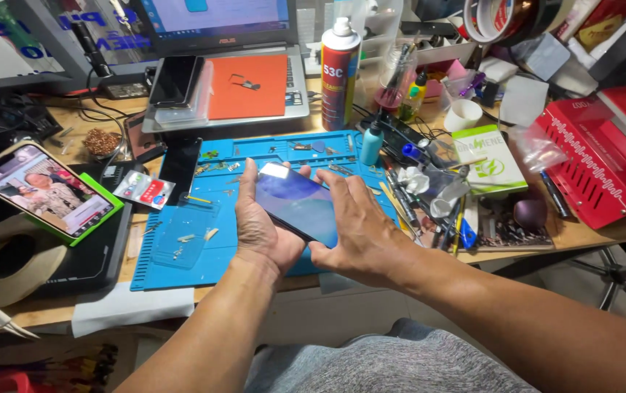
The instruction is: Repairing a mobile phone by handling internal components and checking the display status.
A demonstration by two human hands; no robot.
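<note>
My left hand (260, 225) cradles a dark smartphone (295, 200) from below, screen up, fingers wrapped round its left edge. My right hand (360, 229) lies over the phone's right side, fingertips pressing on the glass near its upper edge. Both hands hold it above the blue repair mat (182, 255), which carries small screws, metal bits and a second dark screen panel (180, 169) at its upper left.
A lit phone (40, 188) leans on a green stand at the left, beside a tape roll (7, 262). A laptop (226, 73), spray can (339, 73), small bottles, tools (429, 211) and a red machine (604, 160) crowd the back and right of the desk.
</note>
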